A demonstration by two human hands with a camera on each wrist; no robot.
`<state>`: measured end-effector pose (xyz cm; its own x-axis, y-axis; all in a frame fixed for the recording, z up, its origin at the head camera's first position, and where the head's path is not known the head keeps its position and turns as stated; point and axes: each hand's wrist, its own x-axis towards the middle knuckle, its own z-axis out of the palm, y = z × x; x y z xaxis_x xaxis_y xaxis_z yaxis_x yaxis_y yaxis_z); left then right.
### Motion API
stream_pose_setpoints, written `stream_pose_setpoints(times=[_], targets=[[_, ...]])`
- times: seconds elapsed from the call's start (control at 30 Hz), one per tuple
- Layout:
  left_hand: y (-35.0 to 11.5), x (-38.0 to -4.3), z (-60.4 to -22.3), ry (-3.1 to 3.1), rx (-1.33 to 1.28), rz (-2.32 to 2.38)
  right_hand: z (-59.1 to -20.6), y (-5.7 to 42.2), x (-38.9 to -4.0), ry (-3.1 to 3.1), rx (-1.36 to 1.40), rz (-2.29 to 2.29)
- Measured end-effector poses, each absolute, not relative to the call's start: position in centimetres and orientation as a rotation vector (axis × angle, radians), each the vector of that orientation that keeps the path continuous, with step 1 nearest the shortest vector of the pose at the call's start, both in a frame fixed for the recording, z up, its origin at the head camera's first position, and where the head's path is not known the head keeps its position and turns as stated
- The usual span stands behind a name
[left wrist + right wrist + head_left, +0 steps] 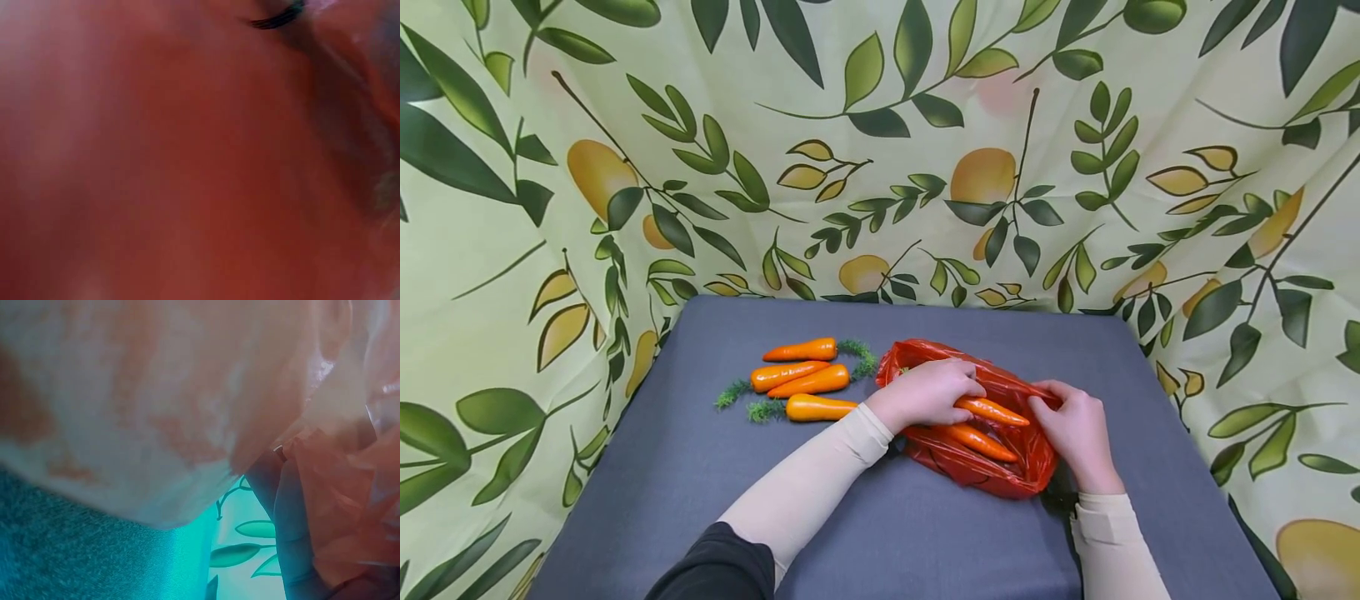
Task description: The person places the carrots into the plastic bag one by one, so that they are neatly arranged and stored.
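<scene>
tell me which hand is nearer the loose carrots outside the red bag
Left. The left hand is at the red bag, right of the loose carrots; the right hand pinches the bag's right rim, farther from them.

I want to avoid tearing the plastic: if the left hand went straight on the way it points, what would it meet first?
Leading with the upper carrot, the left hand would probably first meet the side of the red bag near the right hand, though depth inside is unclear.

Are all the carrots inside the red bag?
No, four carrots lie on the grey table beside the red bag in the head view.
</scene>
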<state>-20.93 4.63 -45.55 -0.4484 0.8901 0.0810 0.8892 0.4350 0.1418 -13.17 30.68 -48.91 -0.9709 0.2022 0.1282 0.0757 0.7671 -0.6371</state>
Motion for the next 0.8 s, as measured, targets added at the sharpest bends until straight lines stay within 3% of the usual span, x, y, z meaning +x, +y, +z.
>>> stream_pose_setpoints(times=[0.8], targets=[[6.0, -21.2, -48.5, 2.664, 1.567, 0.104, -48.8, 30.4, -12.8, -2.78, -0.21, 1.015]])
